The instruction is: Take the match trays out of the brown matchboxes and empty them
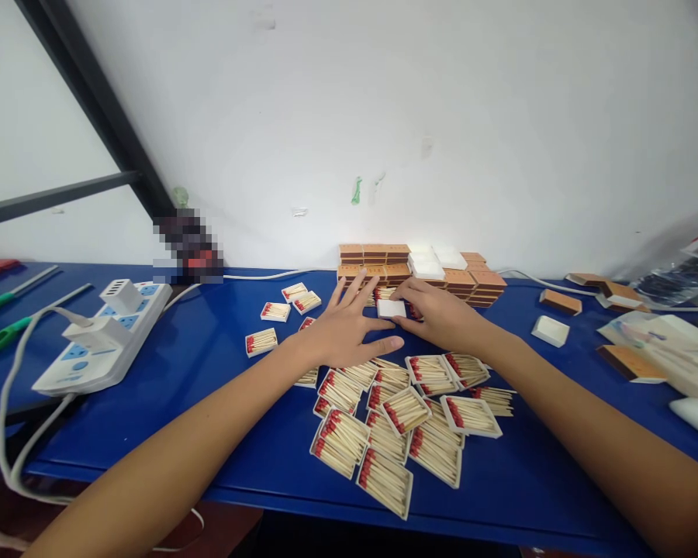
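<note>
My left hand [349, 329] lies palm down with its fingers spread, near a small white matchbox tray [392, 309]. My right hand [436, 310] has its fingers closed on the right side of that tray, whose plain white face points up. Loose matches [384, 294] show just behind it, partly hidden by my hands. In front of both hands lies a heap of open trays filled with red-tipped matches [385, 477], some overlapping. Smaller filled trays [261, 342] lie to the left of my left hand.
Brown matchboxes [375, 271] are stacked against the wall, with white trays [426, 263] on top. At right lie brown sleeves [561, 301], a white tray [551, 331] and plastic bags [668, 349]. A power strip [108, 341] with cables and green-handled tools [3, 337] are at left.
</note>
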